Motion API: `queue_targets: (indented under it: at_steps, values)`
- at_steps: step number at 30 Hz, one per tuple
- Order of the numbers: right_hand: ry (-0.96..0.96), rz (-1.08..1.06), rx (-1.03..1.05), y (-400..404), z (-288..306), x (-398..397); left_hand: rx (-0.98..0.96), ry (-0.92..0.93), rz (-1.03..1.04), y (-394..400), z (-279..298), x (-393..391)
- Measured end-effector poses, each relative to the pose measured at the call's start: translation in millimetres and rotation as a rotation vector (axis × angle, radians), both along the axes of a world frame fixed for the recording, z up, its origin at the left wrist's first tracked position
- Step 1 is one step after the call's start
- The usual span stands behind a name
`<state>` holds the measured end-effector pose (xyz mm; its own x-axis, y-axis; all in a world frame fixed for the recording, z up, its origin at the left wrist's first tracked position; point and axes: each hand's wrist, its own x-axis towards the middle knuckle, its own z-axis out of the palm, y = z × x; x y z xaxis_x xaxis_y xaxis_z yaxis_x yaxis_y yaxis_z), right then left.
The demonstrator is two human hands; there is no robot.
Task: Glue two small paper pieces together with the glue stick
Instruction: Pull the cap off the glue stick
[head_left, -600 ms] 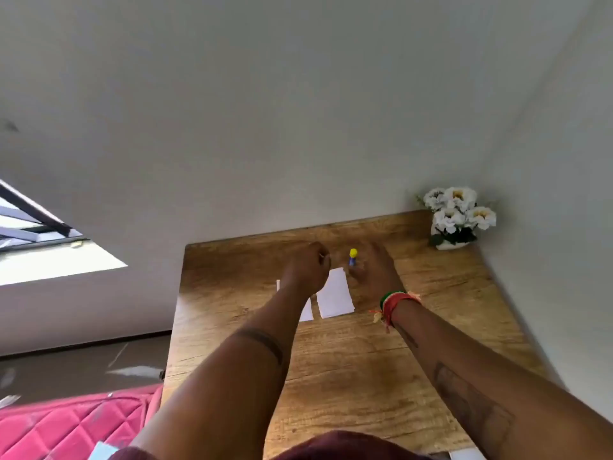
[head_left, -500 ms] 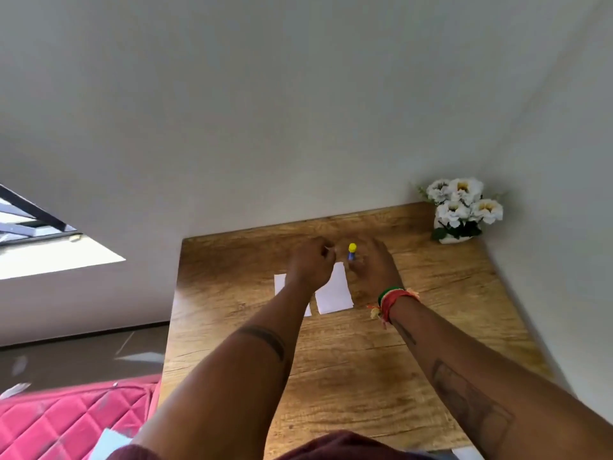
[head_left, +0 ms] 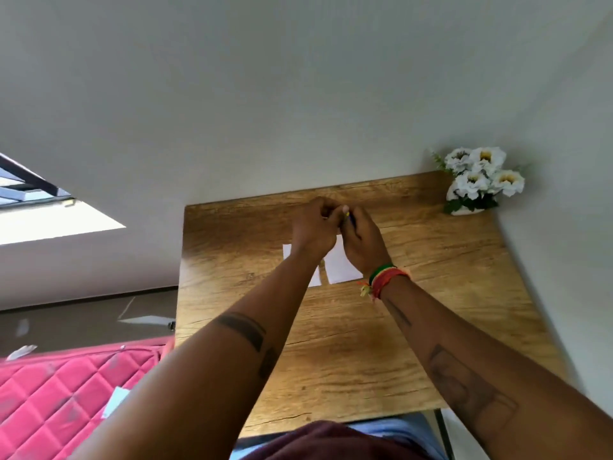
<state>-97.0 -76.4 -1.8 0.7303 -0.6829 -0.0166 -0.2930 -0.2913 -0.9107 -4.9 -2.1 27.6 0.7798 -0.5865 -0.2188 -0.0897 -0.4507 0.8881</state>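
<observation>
Head view: both hands, left (head_left: 313, 232) and right (head_left: 363, 242), pinch one glue stick (head_left: 349, 218) (mostly hidden) above two papers (head_left: 341, 268).

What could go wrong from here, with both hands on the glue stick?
1. Both hands, left hand and right hand, meet at the glue stick directly above the two paper pieces; a dropped cap or a wrist brushing down could shift them.
2. Nothing holds the papers on the table, so they could slide once glue is applied.
3. The fingers hide most of the stick, so cap state is unclear.
</observation>
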Motion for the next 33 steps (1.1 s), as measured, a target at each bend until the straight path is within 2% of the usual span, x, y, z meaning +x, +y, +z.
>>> queue_targets:
  at_steps: [4,9,14,17,20,27,30,33]
  values:
    - [-0.067,-0.055,-0.044,35,20,11,-0.018,-0.010,-0.037,33,30,18]
    - [-0.085,0.001,-0.114,58,37,8,-0.018,0.044,-0.034,58,50,20]
    - [-0.079,0.170,-0.199,49,43,-13,-0.055,0.215,-0.062,75,71,9]
    - [-0.131,0.213,-0.204,39,50,-22,-0.090,0.160,-0.058,75,78,-7]
    - [-0.179,0.236,-0.222,31,58,-26,-0.178,0.181,0.011,73,81,-22]
    - [-0.097,0.319,-0.060,26,69,-49,-0.158,0.147,0.007,68,84,-34]
    - [-0.085,0.241,0.172,24,64,-55,-0.175,0.171,0.074,60,80,-35]
    - [-0.057,0.194,0.231,20,53,-61,-0.180,0.115,0.160,56,66,-30]
